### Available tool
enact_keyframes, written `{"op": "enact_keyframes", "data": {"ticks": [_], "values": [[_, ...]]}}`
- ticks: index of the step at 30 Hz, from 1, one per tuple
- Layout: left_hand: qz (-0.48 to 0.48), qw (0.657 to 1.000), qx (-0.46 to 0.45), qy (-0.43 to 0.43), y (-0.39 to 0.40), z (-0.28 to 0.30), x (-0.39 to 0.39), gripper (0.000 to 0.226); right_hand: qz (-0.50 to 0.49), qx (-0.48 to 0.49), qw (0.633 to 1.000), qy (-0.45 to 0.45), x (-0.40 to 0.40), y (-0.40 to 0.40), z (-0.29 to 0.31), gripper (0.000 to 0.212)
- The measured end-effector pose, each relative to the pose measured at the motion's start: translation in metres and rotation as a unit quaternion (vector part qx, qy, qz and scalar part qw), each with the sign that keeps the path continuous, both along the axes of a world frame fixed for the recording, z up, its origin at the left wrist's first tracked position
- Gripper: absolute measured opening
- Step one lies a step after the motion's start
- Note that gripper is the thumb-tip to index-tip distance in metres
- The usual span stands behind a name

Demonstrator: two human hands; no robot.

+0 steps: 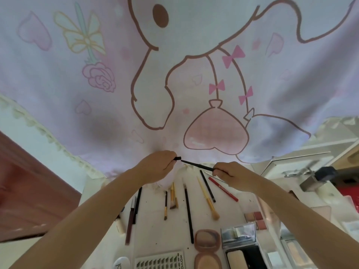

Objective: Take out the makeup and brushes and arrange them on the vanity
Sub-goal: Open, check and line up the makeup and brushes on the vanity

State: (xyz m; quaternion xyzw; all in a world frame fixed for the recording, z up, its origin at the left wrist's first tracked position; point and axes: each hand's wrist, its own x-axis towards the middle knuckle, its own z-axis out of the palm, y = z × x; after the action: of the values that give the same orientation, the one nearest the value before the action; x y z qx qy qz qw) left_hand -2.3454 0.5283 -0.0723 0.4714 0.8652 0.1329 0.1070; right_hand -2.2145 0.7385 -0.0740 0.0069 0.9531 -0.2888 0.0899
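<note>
Pink curtain (97, 113) hangs behind vanity (155, 226) brushes (207, 200).

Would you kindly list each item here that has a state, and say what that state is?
Thin black pencil: uncapped, held by right hand.
Black cap: off, pinched by left hand.
Pink compact: open, lying flat.
Black compact: open, mirror up.
Red pencil: lying on vanity.
</note>
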Motion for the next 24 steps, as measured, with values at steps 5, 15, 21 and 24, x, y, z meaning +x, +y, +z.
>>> {"op": "enact_keyframes", "data": {"ticks": [5, 15, 21, 24], "values": [[-0.025, 0.999, -0.04, 0.001, 0.005, -0.008, -0.003, 0.024, -0.014, 0.0, 1.0, -0.009, 0.001, 0.004, -0.013, 0.021], [-0.064, 0.994, -0.088, 0.002, 0.013, -0.023, -0.007, 0.024, -0.001, -0.006, 0.998, -0.057, -0.003, 0.006, -0.025, 0.029], [-0.097, 0.989, -0.106, 0.028, 0.02, -0.044, -0.011, 0.028, -0.036, -0.027, 0.994, -0.097, -0.003, 0.002, -0.039, 0.022], [-0.123, 0.98, -0.141, 0.065, 0.032, -0.065, -0.017, 0.03, -0.044, -0.002, 0.995, -0.09, -0.003, -0.003, -0.063, 0.028]]}}
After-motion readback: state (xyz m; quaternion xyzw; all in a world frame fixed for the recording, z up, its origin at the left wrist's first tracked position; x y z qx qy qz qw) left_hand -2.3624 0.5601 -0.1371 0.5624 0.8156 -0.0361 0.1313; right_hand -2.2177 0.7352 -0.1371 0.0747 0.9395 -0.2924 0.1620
